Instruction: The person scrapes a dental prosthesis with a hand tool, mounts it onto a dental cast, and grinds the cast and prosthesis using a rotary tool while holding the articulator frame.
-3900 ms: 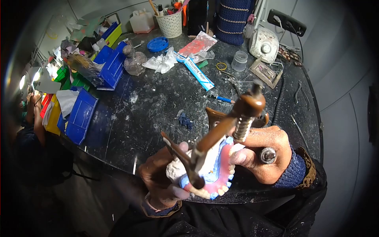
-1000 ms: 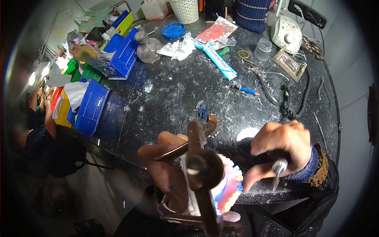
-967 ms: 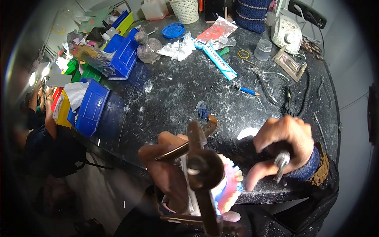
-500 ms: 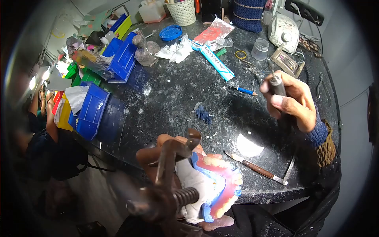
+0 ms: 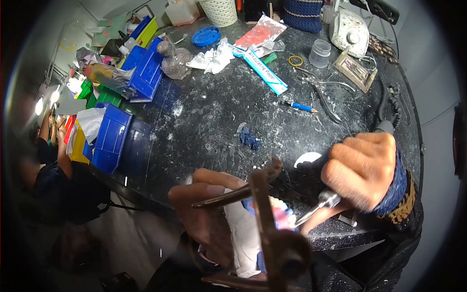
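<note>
My left hand, low in the middle, is wrapped around a metal dental articulator, which stands blurred close to the camera. A white plaster cast is mounted in it. Partly hidden behind the frame is a denture with pink base and pale teeth. My right hand grips a dental handpiece; its metal tip reaches the denture's right side, though contact is hard to make out. From the handpiece's dark rear end a coiled cord runs back. Below my right hand, a knife on the table is mostly covered.
Blue wax scraps lie mid-table. Beyond are a blue pencil, pliers, an Articulating Paper packet, a clear jar and a white control box. Blue bins stand left, near another person's arm.
My right hand has come down and left, bringing the handpiece from above the table to the denture. My left hand has turned the articulator, so its frame now covers much of the denture.
</note>
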`<action>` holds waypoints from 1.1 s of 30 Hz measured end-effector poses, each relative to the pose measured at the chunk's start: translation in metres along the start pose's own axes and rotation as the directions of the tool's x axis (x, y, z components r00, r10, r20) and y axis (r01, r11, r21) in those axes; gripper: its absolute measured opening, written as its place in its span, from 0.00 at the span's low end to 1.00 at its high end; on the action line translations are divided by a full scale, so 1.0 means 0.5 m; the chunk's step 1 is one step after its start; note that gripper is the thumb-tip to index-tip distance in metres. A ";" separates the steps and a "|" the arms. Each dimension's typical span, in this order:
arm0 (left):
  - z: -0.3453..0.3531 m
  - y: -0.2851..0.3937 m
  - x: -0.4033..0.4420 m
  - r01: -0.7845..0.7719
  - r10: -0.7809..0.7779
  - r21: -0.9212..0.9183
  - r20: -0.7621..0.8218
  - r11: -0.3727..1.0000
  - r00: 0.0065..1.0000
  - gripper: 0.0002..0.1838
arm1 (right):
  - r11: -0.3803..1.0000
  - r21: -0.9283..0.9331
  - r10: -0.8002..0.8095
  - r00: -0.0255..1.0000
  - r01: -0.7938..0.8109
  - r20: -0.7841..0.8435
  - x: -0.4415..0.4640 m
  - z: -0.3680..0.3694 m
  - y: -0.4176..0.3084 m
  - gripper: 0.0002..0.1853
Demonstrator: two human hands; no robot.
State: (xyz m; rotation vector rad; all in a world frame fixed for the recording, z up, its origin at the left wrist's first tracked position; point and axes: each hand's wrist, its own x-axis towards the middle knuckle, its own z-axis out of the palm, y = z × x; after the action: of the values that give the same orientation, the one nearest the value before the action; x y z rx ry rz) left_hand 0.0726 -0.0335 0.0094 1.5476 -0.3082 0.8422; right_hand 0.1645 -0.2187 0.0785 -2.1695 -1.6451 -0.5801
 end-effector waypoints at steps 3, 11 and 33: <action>0.004 0.001 -0.005 0.013 -0.013 0.013 0.000 1.000 1.000 0.29 | 0.993 -0.120 0.018 1.000 -0.016 0.012 -0.005 0.005 -0.023 0.22; 0.013 0.001 -0.008 0.028 -0.029 0.029 0.006 0.999 1.000 0.28 | 0.960 -0.269 0.078 0.997 -0.076 -0.003 -0.006 0.017 -0.042 0.14; 0.036 0.010 -0.011 0.104 -0.103 0.021 -0.043 0.994 0.994 0.27 | 0.966 -0.252 -0.052 0.999 0.051 0.000 -0.013 0.022 -0.018 0.18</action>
State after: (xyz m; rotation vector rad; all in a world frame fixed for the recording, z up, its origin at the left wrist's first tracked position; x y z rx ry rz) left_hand 0.0715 -0.0527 0.0103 1.5525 -0.1871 0.7982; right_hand 0.1557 -0.2162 0.0658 -2.3009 -1.7090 -0.8519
